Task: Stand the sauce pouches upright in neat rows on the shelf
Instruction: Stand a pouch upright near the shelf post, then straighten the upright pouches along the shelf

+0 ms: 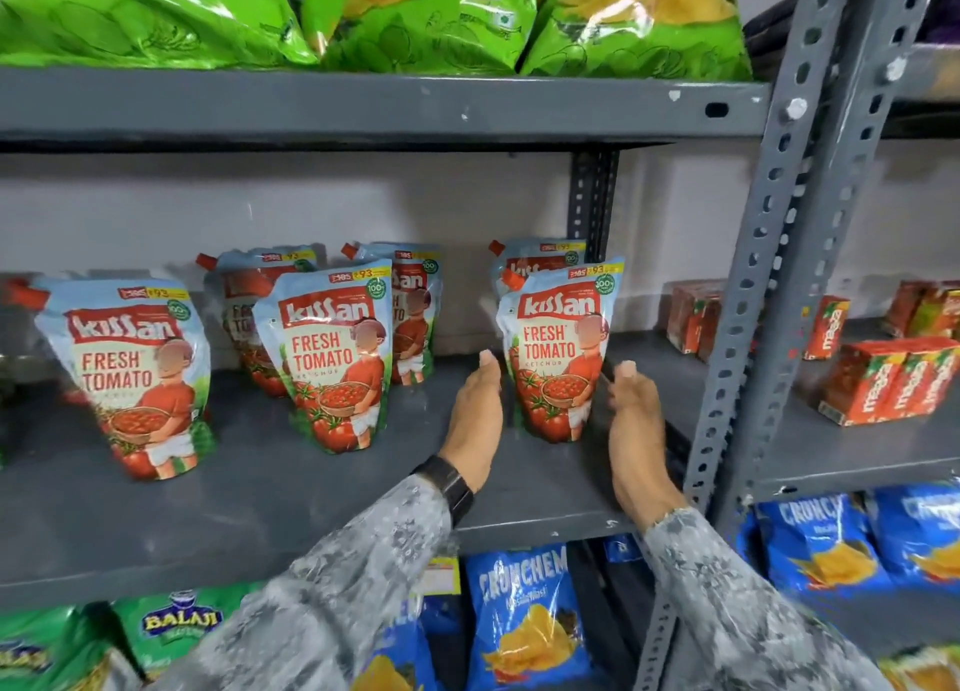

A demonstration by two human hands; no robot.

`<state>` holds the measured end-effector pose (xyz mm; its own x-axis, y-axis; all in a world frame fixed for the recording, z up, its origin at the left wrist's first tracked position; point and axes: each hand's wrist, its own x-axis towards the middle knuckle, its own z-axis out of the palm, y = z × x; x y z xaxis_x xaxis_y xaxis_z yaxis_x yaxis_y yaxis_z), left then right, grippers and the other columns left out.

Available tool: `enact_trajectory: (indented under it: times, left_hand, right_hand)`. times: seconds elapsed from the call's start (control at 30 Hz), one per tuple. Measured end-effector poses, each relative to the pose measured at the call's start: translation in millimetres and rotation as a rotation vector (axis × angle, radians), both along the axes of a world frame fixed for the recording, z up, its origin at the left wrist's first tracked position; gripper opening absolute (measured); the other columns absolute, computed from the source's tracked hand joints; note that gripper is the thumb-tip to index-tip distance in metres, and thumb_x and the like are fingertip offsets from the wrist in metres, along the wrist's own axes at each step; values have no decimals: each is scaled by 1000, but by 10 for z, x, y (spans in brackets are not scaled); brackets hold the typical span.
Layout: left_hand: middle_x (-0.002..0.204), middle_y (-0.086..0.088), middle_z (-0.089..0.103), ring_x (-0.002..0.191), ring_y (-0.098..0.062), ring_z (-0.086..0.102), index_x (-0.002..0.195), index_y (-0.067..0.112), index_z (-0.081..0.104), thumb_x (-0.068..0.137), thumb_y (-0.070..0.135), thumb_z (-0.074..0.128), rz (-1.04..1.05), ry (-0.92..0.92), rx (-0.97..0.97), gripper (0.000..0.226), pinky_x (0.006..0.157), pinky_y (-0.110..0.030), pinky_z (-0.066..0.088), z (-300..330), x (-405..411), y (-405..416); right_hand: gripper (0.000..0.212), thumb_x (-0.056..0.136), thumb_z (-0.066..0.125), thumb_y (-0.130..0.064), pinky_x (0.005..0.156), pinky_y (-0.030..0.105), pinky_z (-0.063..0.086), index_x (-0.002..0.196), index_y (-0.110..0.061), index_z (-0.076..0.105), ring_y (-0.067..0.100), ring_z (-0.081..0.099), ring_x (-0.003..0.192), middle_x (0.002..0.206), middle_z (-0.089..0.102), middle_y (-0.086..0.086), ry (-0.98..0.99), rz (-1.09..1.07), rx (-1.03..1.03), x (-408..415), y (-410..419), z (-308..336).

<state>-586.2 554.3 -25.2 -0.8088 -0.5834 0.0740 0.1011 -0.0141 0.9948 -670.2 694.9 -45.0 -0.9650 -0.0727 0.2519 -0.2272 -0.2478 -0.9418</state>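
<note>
Several Kissan tomato ketchup pouches stand upright on the grey shelf (260, 508). The front row has a left pouch (130, 373), a middle pouch (332, 352) and a right pouch (558, 347). Behind them stand a back pouch (244, 285), a back middle pouch (415, 295) and a back right pouch (530, 259), each partly hidden. My left hand (475, 415) lies flat on the shelf just left of the right front pouch. My right hand (636, 430) is just right of it. Both hands flank the pouch, fingers straight, a small gap on each side.
A slotted grey upright (753, 301) stands right of my right hand. Orange juice cartons (883, 384) sit on the neighbouring shelf. Green snack bags (415, 15) fill the shelf above, blue chip bags (524, 617) the shelf below. Bare shelf surface lies between the middle and right pouches.
</note>
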Motion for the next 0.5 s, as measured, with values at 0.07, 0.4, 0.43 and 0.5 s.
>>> enact_trajectory:
  times: [0.07,0.4,0.43,0.5]
  left_hand:
    - [151,1,56,135,-19,56,151,23,51,105,58,41,30,12,14,59,115,-39,42,35,269,-204]
    - [86,17,76,79,-2,69,97,31,73,108,39,49,498,333,-238,28,71,-18,53,-130,1400,-1251]
    - [86,21,73,79,0,67,97,34,70,106,42,48,554,324,-248,26,72,-17,50,-163,1421,-1315]
    - [98,25,68,92,4,63,102,40,63,103,46,47,643,271,-260,17,79,-21,46,-183,1402,-1435]
  right_hand:
    - [31,106,47,-52,69,22,46,84,-32,58,-3,58,72,73,64,-21,48,-50,-72,163,1,6]
    - [34,99,57,-55,81,28,54,106,-24,69,8,69,93,102,76,0,245,369,114,1094,-1623,142]
    - [38,98,55,-59,87,26,53,114,-27,67,7,69,102,113,74,-1,217,339,133,1098,-1749,138]
    - [47,99,52,-61,98,31,54,128,-26,61,11,68,115,128,69,0,87,326,121,1067,-1923,178]
